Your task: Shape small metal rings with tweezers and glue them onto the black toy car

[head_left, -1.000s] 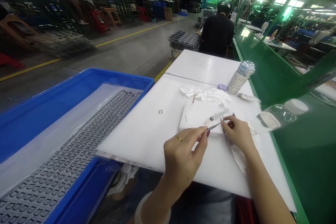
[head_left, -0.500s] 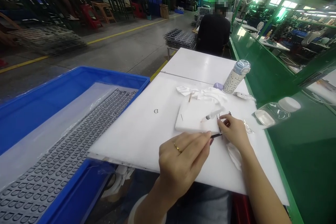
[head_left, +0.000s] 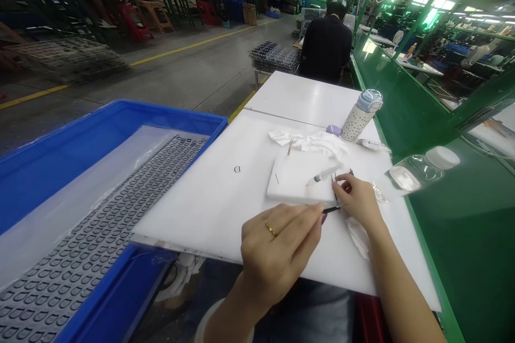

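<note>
Centre right: left grip [head_left: 277, 246] pinches a thin dark tool [head_left: 332, 208], right grip [head_left: 357, 199] slim metal tweezers [head_left: 335, 190], beside a white square pad [head_left: 293, 179].

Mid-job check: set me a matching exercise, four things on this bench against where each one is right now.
Things: 1 dotted bottle; 2 syringe; 3 grey parts sheet; 4 thin metal tool.
Places: A in the blue tray; B pinched in the left hand; C lying on the white pad; D upright at the white board's far right.
Pairs: 1-D; 2-C; 3-A; 4-B.
</note>
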A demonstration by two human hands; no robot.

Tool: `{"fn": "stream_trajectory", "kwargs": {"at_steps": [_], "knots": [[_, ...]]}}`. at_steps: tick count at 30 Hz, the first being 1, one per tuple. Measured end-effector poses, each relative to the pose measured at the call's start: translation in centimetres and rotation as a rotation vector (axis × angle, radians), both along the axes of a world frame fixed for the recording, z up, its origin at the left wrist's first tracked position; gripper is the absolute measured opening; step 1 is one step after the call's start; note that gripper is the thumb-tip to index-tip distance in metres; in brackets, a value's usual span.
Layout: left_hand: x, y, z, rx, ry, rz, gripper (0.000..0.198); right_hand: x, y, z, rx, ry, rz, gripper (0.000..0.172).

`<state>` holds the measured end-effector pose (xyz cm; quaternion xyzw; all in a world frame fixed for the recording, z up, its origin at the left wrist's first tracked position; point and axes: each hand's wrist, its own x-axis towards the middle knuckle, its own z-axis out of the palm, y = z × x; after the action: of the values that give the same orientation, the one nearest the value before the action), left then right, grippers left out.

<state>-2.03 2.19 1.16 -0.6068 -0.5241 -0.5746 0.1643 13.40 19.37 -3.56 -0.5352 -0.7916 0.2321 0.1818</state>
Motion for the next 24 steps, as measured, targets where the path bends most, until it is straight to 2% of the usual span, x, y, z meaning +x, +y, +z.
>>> {"fn": "stream_trajectory", "kwargs": {"at_steps": [24], "knots": [[0.11, -0.26, -0.11, -0.019, 0.009, -0.031, 0.011, 0.03, -0.01, 0.04, -0.030, -0.021, -0.009, 0.034]]}}
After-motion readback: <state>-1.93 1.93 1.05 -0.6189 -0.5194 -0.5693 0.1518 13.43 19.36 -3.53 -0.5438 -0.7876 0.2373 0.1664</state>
